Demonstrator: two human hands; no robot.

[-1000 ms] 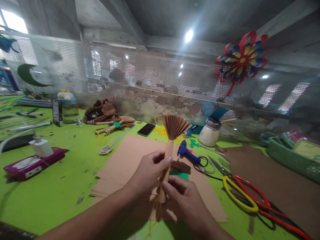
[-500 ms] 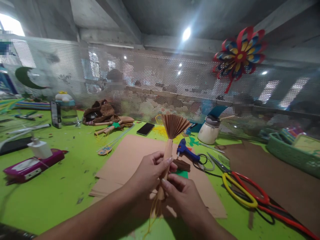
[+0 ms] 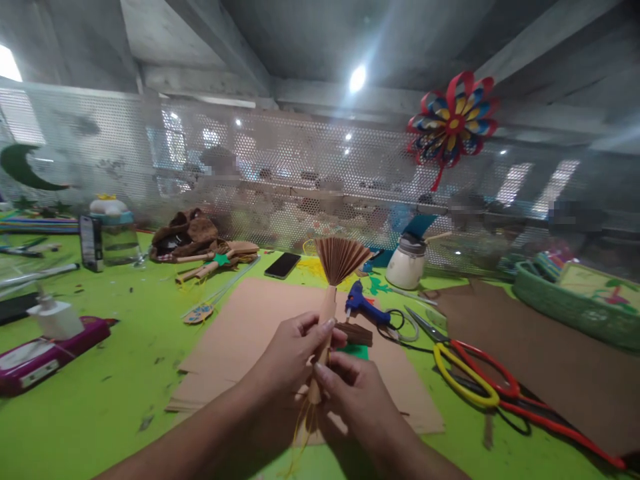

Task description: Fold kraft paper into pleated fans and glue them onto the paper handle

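1. Well left of the left hand, a purple power strip (image 3: pixel 65 350) lies on the green desk (image 3: pixel 135 373), a white charger (image 3: pixel 57 319) plugged into it.
2. Beyond the left hand and to its left is a bundle (image 3: pixel 215 263) with a green star.
3. Brown paper (image 3: pixel 245 313) lies beneath and ahead of both hands.
4. The left hand (image 3: pixel 293 347) is closed around the middle of a tube (image 3: pixel 327 303), thumb on top.
5. The tube slants between the hands, a pleated fan (image 3: pixel 343 260) at its far end, yellow strands (image 3: pixel 304 437) at the near one. It looks light and fairly stiff lengthwise, but crushable; the pleats seem more fragile, so the tube's shaft is the better hold, pinched gently.
6. The right hand (image 3: pixel 355 393) pinches the tube's lower part between thumb and fingers.
7. Just beyond the right hand is a blue glue gun (image 3: pixel 369 308); to its right, scissors (image 3: pixel 467 377).
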